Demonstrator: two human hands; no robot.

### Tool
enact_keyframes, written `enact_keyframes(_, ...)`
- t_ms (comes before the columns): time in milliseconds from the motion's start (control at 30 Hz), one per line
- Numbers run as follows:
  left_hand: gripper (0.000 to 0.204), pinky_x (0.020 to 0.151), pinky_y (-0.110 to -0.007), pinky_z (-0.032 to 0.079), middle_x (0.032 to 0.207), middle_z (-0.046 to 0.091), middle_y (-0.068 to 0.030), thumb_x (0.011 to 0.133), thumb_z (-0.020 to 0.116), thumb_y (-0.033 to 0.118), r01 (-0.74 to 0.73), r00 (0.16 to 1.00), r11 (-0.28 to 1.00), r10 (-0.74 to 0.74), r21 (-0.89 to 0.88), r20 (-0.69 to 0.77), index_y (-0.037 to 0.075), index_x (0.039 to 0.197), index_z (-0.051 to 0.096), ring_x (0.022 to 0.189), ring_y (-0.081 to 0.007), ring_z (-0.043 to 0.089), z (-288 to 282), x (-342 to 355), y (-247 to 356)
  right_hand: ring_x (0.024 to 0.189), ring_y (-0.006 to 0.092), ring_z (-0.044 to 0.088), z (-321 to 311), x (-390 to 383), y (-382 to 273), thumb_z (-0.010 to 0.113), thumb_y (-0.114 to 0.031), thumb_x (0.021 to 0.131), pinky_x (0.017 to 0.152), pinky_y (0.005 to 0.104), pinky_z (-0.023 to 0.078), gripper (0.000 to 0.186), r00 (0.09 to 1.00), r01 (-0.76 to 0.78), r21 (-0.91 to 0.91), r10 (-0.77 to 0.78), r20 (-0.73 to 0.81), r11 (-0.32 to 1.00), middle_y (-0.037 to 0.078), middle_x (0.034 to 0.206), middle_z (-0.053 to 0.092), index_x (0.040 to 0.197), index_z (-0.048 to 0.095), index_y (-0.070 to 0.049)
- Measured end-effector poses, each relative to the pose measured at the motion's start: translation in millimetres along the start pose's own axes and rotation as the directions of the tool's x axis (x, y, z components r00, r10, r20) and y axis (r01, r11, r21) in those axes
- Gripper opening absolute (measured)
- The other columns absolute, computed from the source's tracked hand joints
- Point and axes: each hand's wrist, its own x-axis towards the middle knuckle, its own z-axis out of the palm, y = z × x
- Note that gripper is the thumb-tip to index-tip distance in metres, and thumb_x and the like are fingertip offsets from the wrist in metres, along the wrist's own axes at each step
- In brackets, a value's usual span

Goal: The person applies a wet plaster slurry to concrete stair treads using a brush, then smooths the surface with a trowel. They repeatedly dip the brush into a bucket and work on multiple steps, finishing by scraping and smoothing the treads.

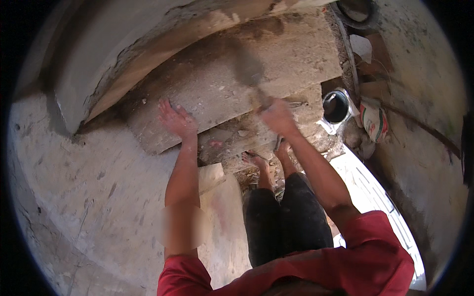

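My left hand [177, 120] rests with fingers spread on the near left part of a wide, dusty board [296, 59]. My right hand [278, 117] is wrapped round the handle of a trowel [248, 71], whose blade is smeared by motion. The blade points away from me over the middle of the board. Whether it touches the surface I cannot tell. Small pale crumbs lie scattered across the board.
A plastered ledge [148, 59] curves along the far side. To the right stand a dark-mouthed bucket [335, 107], a printed sack [374, 121] and a round container [354, 11]. My bare feet [255, 159] are on rubble-strewn planks. A pale board [224, 222] lies at my left.
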Motion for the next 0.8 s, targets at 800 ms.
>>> enact_keyframes(800,0.057,0.126,-0.061,0.013,0.164,0.038,-0.0193,0.105,0.046,0.031,0.064,0.998,0.995,-0.062,-0.075,0.032,0.005,0.155,0.042,0.155,-0.0398,0.029,-2,3,1,0.097,0.051,0.07,72,-17,-65,0.076,-0.029,0.081,0.084,0.0523,0.057,0.046,0.994,-0.089,0.081,0.083,0.077,0.993,0.034,0.095,0.072,0.105,0.071,0.01)
